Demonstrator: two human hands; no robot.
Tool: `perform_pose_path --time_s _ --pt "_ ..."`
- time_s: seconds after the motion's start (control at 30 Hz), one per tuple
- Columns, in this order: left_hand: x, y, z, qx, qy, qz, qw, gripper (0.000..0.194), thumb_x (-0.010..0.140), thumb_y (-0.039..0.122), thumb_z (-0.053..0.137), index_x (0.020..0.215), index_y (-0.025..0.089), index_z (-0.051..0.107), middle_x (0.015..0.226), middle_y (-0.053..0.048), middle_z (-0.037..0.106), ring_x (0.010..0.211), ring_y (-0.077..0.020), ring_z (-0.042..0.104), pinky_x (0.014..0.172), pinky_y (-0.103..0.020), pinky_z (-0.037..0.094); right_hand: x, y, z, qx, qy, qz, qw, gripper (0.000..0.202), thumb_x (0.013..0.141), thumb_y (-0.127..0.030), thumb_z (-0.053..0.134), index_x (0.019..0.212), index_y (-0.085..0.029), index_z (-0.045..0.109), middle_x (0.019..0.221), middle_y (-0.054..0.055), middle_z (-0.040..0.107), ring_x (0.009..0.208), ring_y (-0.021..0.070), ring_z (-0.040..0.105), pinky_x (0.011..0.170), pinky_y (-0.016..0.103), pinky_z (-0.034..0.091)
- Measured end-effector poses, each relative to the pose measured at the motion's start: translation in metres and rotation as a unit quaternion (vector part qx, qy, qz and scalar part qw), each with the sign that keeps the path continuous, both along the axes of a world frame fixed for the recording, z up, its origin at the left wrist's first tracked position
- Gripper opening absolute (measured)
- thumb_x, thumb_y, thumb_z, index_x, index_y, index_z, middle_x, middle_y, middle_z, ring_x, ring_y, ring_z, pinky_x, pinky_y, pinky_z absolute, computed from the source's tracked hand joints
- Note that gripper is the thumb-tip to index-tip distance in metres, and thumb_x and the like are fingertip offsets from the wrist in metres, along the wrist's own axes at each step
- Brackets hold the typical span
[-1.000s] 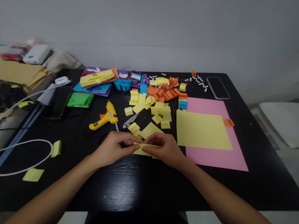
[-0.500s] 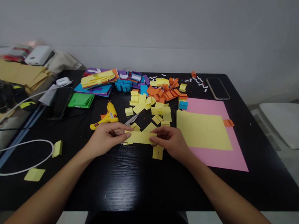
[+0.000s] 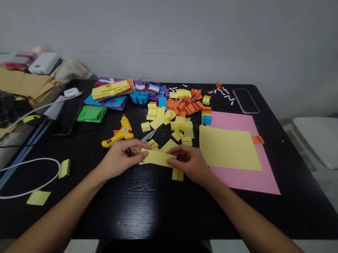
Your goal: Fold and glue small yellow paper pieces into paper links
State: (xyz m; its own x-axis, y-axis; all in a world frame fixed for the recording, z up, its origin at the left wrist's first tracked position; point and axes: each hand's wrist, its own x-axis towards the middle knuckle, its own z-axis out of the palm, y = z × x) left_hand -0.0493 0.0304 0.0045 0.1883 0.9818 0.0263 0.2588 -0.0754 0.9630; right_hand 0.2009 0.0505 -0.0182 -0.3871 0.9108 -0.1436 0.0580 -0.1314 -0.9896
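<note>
Yellow strip (image 3: 157,158) pinched at both ends, thumb vs. fingers, by L hand (image 3: 120,157) and R hand (image 3: 190,163); to be kept level, edges aligned, w/o twist.

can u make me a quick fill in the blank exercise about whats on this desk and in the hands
The left hand and right hand hold a ____ paper strip between them.
The glue gun lies to the ____ of the scissors.
The large yellow sheet lies on a larger ____ sheet.

Missing words: yellow; left; pink
</note>
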Motion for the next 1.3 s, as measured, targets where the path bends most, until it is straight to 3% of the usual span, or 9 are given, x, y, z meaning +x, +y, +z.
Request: perform_pose_path --time_s 0.2,0.3,0.4,0.57,0.73,1.17,1.3 --pt "0.017 -0.010 -0.005 0.043 0.078 -0.050 0.995 0.018 0.086 0.028 0.072 0.098 0.017 0.079 0.065 0.000 0.068 0.057 -0.0105 0.058 0.053 -0.019 0.044 -0.007 -0.012 0.000 0.018 -0.007 0.024 1.000 0.022 0.072 -0.030 0.082 0.090 -0.018 0.076 0.086 0.004 0.077 0.080 0.0185 0.073 0.075 0.031 0.058" --pt "0.024 -0.015 -0.006 0.045 0.094 -0.066 0.992 0.015 0.086 0.027 0.072 0.097 0.017 0.076 0.079 -0.002 0.075 0.062 -0.0116 0.063 0.055 -0.020 0.046 -0.010 -0.017 0.002 0.012 -0.010 0.029 0.999 0.022 0.074 -0.032 0.083 0.090 -0.018 0.076 0.082 0.004 0.076 0.078 0.0190 0.072 0.070 0.031 0.058" --pt "0.027 -0.016 -0.005 0.035 0.080 -0.072 0.994 0.016 0.086 0.026 0.073 0.098 0.017 0.073 0.089 -0.004 0.078 0.072 -0.0144 0.069 0.062 -0.021 0.050 -0.011 -0.019 0.003 0.008 -0.018 0.026 0.999 0.022 0.075 -0.034 0.083 0.088 -0.018 0.077 0.079 0.003 0.075 0.077 0.0191 0.072 0.068 0.030 0.058" --pt "0.019 -0.009 -0.002 0.004 0.037 -0.045 0.998 0.014 0.083 0.025 0.075 0.093 0.016 0.070 0.069 0.001 0.067 0.062 -0.0108 0.061 0.056 -0.019 0.046 -0.007 -0.011 0.003 0.005 -0.013 0.011 1.000 0.022 0.071 -0.032 0.084 0.084 -0.017 0.075 0.082 0.004 0.076 0.078 0.0185 0.072 0.075 0.033 0.058" --pt "0.012 -0.003 -0.001 -0.027 -0.042 -0.027 0.998 0.020 0.080 0.025 0.079 0.092 0.014 0.068 0.071 0.000 0.065 0.063 -0.0103 0.061 0.061 -0.021 0.049 -0.003 -0.003 0.001 0.002 -0.015 -0.002 1.000 0.025 0.069 -0.033 0.085 0.085 -0.018 0.075 0.086 0.004 0.077 0.083 0.0191 0.072 0.080 0.035 0.058" --pt "0.020 -0.011 -0.009 -0.007 -0.064 -0.026 0.998 0.022 0.087 0.026 0.076 0.103 0.017 0.065 0.083 -0.003 0.072 0.073 -0.0121 0.067 0.069 -0.023 0.053 -0.009 -0.013 0.002 -0.048 0.028 0.108 0.993 0.030 0.067 -0.036 0.088 0.083 -0.017 0.071 0.074 -0.001 0.070 0.068 0.0133 0.064 0.068 0.028 0.052" --pt "0.029 -0.016 -0.009 -0.013 -0.080 -0.033 0.996 0.025 0.089 0.029 0.074 0.107 0.017 0.063 0.079 0.000 0.067 0.071 -0.0118 0.064 0.068 -0.023 0.052 -0.010 -0.015 0.005 -0.050 0.024 0.097 0.994 0.034 0.071 -0.046 0.086 0.078 -0.017 0.069 0.073 -0.001 0.068 0.066 0.0130 0.061 0.064 0.026 0.048"
